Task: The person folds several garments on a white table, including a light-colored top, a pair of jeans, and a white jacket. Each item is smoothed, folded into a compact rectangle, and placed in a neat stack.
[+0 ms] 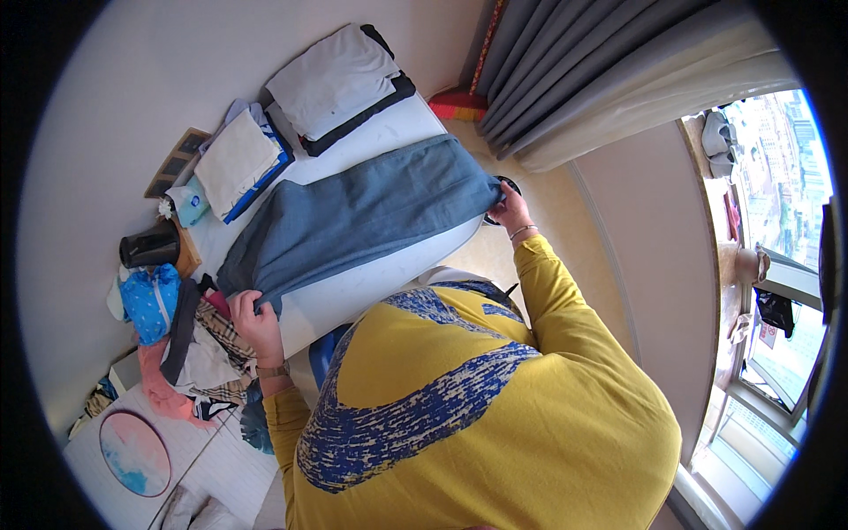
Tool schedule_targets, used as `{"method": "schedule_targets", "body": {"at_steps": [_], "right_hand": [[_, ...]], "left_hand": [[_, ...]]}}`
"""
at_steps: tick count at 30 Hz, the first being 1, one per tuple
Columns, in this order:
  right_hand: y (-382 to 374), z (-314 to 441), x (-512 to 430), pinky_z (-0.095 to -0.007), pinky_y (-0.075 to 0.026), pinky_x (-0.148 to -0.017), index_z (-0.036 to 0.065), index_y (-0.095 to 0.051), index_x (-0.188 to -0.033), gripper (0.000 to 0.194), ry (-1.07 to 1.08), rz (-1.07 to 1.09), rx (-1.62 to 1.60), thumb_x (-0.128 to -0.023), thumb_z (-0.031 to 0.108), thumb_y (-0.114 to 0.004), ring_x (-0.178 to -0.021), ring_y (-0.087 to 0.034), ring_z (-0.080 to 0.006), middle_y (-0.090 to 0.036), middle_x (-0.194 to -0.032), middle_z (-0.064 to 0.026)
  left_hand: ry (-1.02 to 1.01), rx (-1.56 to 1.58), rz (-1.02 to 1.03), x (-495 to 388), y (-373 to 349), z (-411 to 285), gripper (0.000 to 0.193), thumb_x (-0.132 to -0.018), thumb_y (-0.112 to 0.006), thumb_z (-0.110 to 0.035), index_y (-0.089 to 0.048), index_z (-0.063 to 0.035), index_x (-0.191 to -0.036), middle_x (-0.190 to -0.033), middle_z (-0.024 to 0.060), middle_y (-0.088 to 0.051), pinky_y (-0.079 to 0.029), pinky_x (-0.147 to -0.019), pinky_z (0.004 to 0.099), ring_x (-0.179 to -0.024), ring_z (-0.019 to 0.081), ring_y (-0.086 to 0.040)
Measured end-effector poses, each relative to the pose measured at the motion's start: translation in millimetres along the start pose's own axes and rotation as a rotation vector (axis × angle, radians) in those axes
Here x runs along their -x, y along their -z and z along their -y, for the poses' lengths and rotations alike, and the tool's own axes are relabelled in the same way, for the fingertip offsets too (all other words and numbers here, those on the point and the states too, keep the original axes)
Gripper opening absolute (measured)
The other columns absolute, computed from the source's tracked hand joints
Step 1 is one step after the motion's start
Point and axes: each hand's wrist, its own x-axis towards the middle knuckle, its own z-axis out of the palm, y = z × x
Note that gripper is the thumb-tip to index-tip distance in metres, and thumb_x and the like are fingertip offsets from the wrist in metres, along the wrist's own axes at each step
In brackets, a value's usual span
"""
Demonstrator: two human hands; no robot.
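Note:
A pair of blue-grey trousers (371, 205), apparently denim, lies stretched lengthwise across a white table (377, 271). My left hand (255, 324) pinches the cloth at its near left end, by the table's edge. At the opposite end, my right hand (510, 207) grips the hem, which reaches just past the table's right edge. Behind the trousers sit two folded stacks: a light grey garment (338, 79) over black cloth, and a cream garment (238, 162) over blue and dark cloth.
Left of the trousers stand a tissue pack (190, 202), a black bin-like container (151, 245) and a blue patterned bag (149, 298). Loose clothes (199, 351) are heaped beside the table. A round pink-and-blue mat (135, 454) lies lower left. Grey curtains (563, 59) hang at the right.

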Motion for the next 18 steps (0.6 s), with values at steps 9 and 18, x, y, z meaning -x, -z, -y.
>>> {"method": "schedule_targets", "body": {"at_steps": [9, 18], "right_hand": [[-68.2, 125.1, 95.4, -0.0282, -0.048, -0.049, 0.006, -0.067, -0.075, 0.029, 0.99, -0.072, 0.514, -0.087, 0.026, -0.083, -0.054, -0.058, -0.0102, -0.062, -0.067, 0.0023], [-118.6, 201.0, 179.3, -0.0305, -0.051, -0.054, -0.004, -0.071, -0.076, 0.033, 1.121, -0.082, 0.932, -0.082, 0.025, -0.085, -0.052, -0.065, -0.0145, -0.064, -0.059, -0.0083]], "left_hand": [[0.019, 0.034, -0.053, -6.5, 11.0, -10.8, 0.019, -0.075, -0.062, 0.008, -0.063, -0.0004, -0.092, -0.096, 0.0148, -0.066, -0.052, -0.085, 0.0442, -0.092, 0.0356, -0.063], [-0.006, 0.07, -0.074, -19.0, 13.9, -20.8, 0.016, -0.077, -0.064, 0.008, -0.062, 0.0006, -0.091, -0.092, 0.0162, -0.065, -0.053, -0.081, 0.0441, -0.089, 0.0362, -0.064]]}}
